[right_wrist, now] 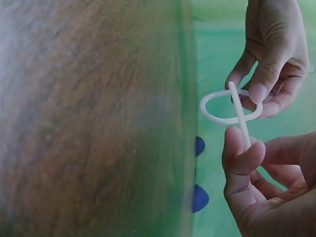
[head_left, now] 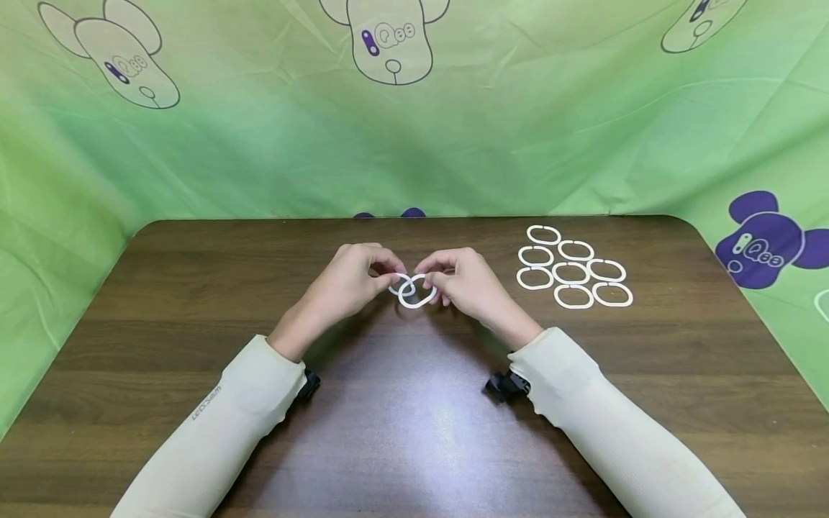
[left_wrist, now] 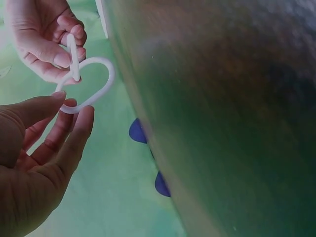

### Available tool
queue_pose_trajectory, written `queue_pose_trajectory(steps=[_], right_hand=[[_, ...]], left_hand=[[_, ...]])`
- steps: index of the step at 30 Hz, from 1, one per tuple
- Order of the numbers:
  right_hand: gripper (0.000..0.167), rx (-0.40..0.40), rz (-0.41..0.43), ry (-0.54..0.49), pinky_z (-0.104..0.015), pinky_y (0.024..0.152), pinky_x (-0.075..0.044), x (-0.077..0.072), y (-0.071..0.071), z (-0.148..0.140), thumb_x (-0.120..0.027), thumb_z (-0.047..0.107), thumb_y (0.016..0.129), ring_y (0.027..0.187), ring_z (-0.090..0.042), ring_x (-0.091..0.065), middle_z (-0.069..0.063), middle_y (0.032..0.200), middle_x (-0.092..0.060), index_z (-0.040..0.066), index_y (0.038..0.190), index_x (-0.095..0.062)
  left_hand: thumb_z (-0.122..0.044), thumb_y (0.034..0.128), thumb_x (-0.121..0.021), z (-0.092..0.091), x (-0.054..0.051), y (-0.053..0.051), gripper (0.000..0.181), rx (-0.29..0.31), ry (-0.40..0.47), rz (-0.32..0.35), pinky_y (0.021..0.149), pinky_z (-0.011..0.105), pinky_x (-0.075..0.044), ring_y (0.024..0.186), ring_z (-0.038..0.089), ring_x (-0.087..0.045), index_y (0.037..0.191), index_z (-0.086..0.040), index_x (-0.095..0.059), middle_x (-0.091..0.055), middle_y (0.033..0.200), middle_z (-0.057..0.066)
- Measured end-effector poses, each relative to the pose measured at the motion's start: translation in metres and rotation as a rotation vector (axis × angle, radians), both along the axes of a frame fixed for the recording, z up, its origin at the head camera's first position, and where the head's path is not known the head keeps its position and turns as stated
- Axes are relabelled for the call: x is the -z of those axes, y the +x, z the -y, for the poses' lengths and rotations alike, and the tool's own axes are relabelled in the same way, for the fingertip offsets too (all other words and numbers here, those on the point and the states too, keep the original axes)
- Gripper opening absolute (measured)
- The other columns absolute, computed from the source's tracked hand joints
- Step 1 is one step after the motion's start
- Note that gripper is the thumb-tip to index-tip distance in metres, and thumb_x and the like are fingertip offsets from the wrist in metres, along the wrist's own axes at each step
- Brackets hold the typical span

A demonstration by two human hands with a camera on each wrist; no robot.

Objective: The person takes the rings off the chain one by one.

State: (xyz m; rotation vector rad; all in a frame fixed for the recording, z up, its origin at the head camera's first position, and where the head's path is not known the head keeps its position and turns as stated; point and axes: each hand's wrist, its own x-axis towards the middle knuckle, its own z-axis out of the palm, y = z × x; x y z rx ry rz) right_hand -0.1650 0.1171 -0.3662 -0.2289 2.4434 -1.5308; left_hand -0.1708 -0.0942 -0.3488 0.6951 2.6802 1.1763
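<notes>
Above the table's middle, my left hand (head_left: 350, 280) pinches a white oval ring (left_wrist: 111, 79) between thumb and fingers. Facing it, my right hand (head_left: 469, 284) pinches a second white ring (head_left: 414, 306) by its right side. The two rings cross each other in all three views; whether one is fully linked through the other I cannot tell. In the right wrist view the right hand's ring is seen nearly edge-on, across the left hand's ring. Fingertips hide the gripped part of each ring.
Several loose white rings (head_left: 573, 308), some showing a small gap, lie grouped on the brown wooden table (head_left: 414, 446) to the right of my hands. A green printed cloth (head_left: 453, 144) hangs behind the table and along its sides.
</notes>
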Motion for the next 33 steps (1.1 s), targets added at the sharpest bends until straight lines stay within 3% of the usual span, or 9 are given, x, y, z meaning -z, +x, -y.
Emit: queue_pose_trajectory(steps=[13, 19, 26, 33], right_hand=[[0.021, -0.015, 0.009, 0.003, -0.027, 0.049, -0.052, -0.001, 0.002, -0.001, -0.058, -0.003, 0.097, 0.06, -0.018, -0.065, -0.022, 0.089, -0.073, -0.003, 0.109, -0.076], [0.021, -0.022, 0.001, -0.01, -0.028, 0.055, -0.057, 0.0, 0.001, -0.002, -0.058, -0.005, 0.097, 0.058, -0.013, -0.062, -0.023, 0.088, -0.072, -0.006, 0.109, -0.075], [0.022, -0.01, 0.036, -0.021, -0.034, 0.068, -0.065, 0.001, 0.001, -0.01, -0.057, -0.007, 0.097, 0.064, -0.012, -0.065, -0.025, 0.093, -0.07, -0.009, 0.111, -0.074], [0.022, 0.019, 0.067, -0.057, -0.03, 0.072, -0.065, -0.002, 0.001, -0.028, -0.056, -0.009, 0.098, 0.069, -0.012, -0.065, -0.025, 0.095, -0.067, -0.013, 0.115, -0.069]], left_hand=[[0.0, 0.0935, -0.075, 0.0, 0.003, -0.001, 0.011, 0.02, 0.0, -0.064, 0.089, 0.035, -0.061, 0.095, 0.022, -0.072, 0.102, -0.005, -0.08, -0.075, 0.1, 0.007], [0.001, 0.0931, -0.075, 0.001, 0.001, 0.0, 0.011, 0.021, -0.008, -0.071, 0.09, 0.034, -0.061, 0.096, 0.023, -0.072, 0.102, -0.004, -0.079, -0.076, 0.1, 0.007], [-0.001, 0.0941, -0.075, 0.003, 0.003, 0.0, 0.01, -0.021, 0.01, -0.05, 0.09, 0.034, -0.061, 0.096, 0.022, -0.07, 0.102, -0.004, -0.08, -0.074, 0.102, 0.008], [-0.003, 0.0948, -0.074, 0.006, 0.006, 0.001, 0.01, -0.075, 0.009, -0.023, 0.088, 0.035, -0.059, 0.093, 0.022, -0.068, 0.104, -0.003, -0.079, -0.071, 0.1, 0.008]])
